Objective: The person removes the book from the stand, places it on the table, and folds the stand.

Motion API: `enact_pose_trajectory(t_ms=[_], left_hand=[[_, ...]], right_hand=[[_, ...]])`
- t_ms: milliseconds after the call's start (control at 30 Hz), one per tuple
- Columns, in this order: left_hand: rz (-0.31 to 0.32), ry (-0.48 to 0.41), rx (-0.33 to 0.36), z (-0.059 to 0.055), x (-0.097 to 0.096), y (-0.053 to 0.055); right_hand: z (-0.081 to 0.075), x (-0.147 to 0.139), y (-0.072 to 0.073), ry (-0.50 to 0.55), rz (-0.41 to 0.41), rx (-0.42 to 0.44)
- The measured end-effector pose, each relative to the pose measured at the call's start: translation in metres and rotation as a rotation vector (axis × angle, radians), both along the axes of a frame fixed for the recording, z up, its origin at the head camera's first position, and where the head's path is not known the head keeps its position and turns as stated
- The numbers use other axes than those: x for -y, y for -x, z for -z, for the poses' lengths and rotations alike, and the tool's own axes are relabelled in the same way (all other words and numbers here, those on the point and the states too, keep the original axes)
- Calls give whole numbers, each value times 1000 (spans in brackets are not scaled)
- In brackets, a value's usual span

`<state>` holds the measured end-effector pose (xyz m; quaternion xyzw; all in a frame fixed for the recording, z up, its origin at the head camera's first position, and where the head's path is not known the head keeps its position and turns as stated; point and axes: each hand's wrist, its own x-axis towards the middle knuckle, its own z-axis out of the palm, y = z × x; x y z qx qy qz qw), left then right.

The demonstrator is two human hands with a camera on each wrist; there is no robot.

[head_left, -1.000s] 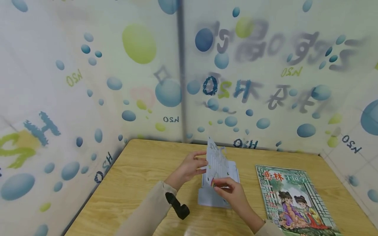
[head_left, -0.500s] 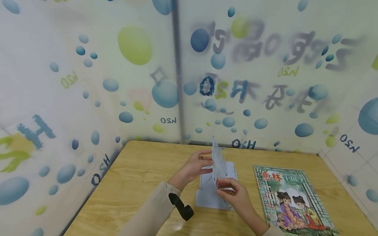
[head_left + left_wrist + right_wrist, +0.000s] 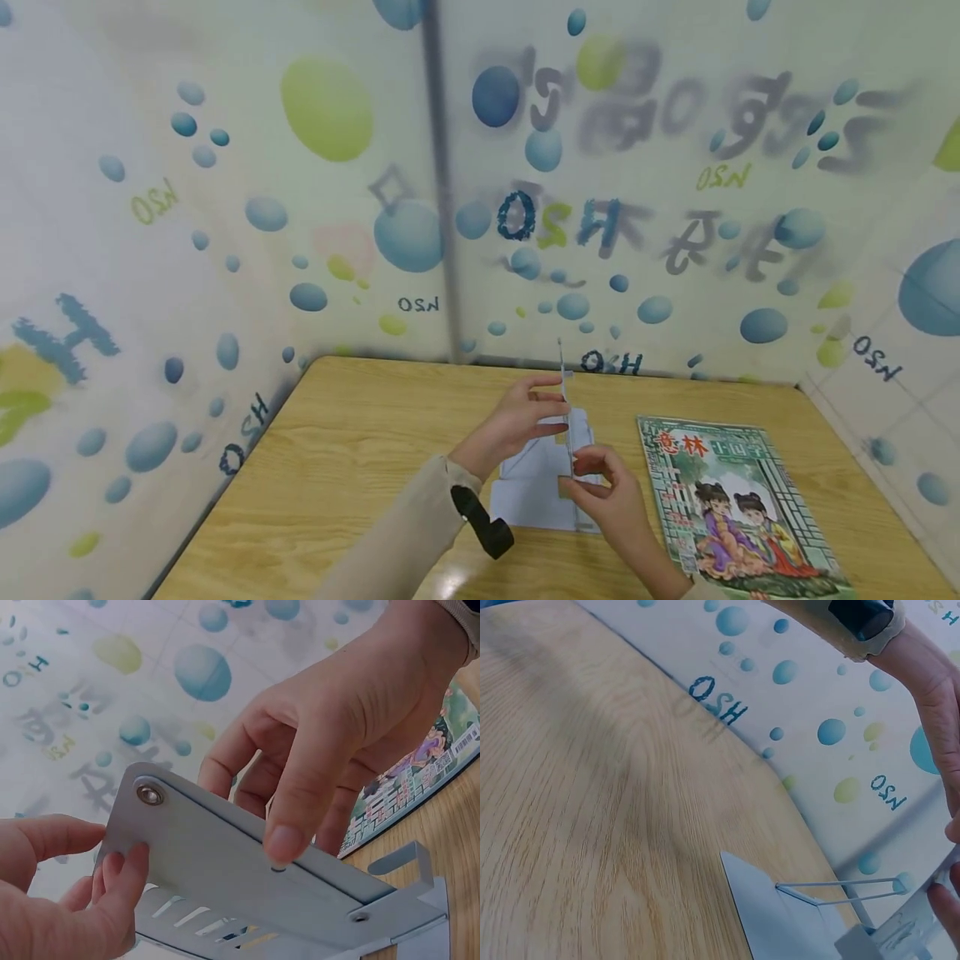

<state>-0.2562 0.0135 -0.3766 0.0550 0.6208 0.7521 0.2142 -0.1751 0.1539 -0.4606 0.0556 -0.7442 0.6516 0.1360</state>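
A pale metal book stand (image 3: 528,504) rests on the table, its lower plate lying flat. Its slotted panel (image 3: 225,862) stands upright, almost edge-on in the head view. A rivet and a bent metal hook show on it in the left wrist view. My left hand (image 3: 521,417) holds the panel's upper left part with spread fingers. Lower down, my right hand (image 3: 611,492) pinches the panel's near edge, with the thumb (image 3: 287,844) on the face seen in the left wrist view. A thin wire frame (image 3: 840,883) rises from the plate in the right wrist view.
A magazine (image 3: 742,508) with two cartoon figures on its cover lies right of the stand. The wooden table (image 3: 360,450) meets a wall (image 3: 360,200) covered with blue and green bubbles at the back. A black wrist strap (image 3: 480,521) hangs at my left wrist.
The upright panel has turned from showing its printed face to almost edge-on, moving slightly right. Both hands have kept hold of it and moved with it. The view has shifted a little.
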Motion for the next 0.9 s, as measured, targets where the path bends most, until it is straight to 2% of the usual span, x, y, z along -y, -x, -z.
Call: enact_pose_trajectory(t_ms=[200,367,467,633,700,800,900], left_hand=[[45,3,-18,10,5,5],[23,111,-74,23,23,10],[5,179,-89,39,36,12],[4,294,-97,72,51,9],[-4,343,-155,85,54,8],[-12,395,-290,100,57,9],[5,431,-402,109,56,11]], right_hand=[[2,-1,-3,9,-11,-83],[1,-4,-4,-20,27,-95],[3,-6,-2,-30,33,-72],[4,-7,-3,-33,39,-60],[4,-7,-3,-31,44,-62],[5,-8,-3,-27,46,-72],[5,-7,-1,-21,44,-84]])
